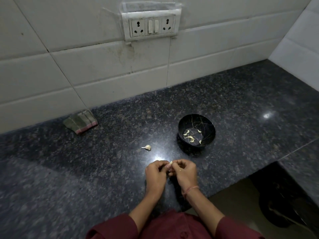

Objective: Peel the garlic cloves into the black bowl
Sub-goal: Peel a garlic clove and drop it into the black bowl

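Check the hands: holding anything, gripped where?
Left hand and right hand pinch one garlic clove between their fingertips, by its lower part; its pale tip shows above.

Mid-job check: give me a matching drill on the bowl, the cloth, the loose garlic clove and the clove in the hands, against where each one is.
Things:
1. bowl
2. cloth
3. loose clove
4. held clove

Places:
A. pinched between left hand and right hand
B. at the foot of the tiled wall, far left
C. alone on the counter, left of the bowl
D. right of the loose clove, peeled cloves inside

Pairs: 1-D, 2-B, 3-C, 4-A.
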